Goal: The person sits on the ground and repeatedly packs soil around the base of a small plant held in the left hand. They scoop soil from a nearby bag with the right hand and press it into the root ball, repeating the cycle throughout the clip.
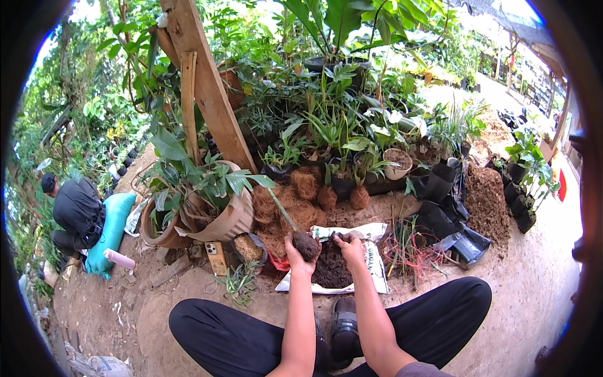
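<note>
My left hand [300,260] cups a round ball of dark soil [306,246] over the near side of an opened sack. From the ball a long green stem [281,210] leans away to the upper left, with a leaf at its far end. My right hand [349,248] is just right of the ball, its fingers bent over the sack; dark matter shows at the fingertips, but whether they grip it is unclear. Below both hands, loose dark soil [331,269] lies on the white printed sack [375,268].
Brown coconut fibre [287,207] and fibre-wrapped root balls [359,197] lie beyond. Left are a pot of grain-like material [248,248], a phone [215,258] and a broken planter [226,221]. Red strings [417,254] and black plastic bags [464,242] lie right. A person [79,212] crouches far left.
</note>
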The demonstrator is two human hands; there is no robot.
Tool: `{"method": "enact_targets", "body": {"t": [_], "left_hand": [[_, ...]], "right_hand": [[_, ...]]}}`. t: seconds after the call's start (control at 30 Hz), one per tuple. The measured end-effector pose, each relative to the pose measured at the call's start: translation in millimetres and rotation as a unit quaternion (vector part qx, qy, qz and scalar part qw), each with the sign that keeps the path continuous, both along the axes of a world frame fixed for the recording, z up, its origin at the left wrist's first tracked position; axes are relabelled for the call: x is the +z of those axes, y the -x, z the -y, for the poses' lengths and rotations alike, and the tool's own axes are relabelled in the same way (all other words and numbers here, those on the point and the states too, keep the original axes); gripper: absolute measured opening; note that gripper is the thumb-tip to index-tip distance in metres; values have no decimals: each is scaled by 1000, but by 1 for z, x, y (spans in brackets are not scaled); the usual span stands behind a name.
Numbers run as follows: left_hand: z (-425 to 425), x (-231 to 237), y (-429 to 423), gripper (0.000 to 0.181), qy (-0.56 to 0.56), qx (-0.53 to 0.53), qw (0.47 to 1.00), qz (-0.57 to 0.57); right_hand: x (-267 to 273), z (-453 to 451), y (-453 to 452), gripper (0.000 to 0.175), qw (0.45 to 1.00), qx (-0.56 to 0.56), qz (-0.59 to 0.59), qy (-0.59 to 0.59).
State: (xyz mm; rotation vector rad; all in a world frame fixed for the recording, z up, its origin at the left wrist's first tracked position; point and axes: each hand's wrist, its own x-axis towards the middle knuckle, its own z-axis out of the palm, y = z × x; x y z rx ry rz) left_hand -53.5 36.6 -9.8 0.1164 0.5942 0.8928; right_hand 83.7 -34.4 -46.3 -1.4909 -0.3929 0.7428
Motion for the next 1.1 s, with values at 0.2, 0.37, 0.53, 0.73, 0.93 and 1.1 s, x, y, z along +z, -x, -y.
{"method": "enact_targets", "body": {"t": [0.2, 0.37, 0.53, 0.73, 0.93, 1.1], "left_hand": [[0, 0, 0, 53, -4, -2, 1000, 1], [-1, -1, 1, 52, 7, -6, 1000, 5], [1, -1, 0, 57, -1, -3, 1000, -3], [2, 5, -5, 60, -31, 20, 999, -36], [4, 11, -3, 53, -54, 41, 998, -14], [-1, -3, -13, 42, -90, 62, 993, -53]], "right_hand": [[-1, -4, 4, 19, 999, 12, -27, -35], [-8, -2, 0, 23, 992, 81, -84, -47], [-8, 0, 0, 19, 986, 116, -100, -61], [0, -3, 4, 22, 993, 66, -83, -57], [13, -8, 13, 40, 993, 30, -65, -90], [30, -14, 38, 59, 985, -2, -73, -158]]}}
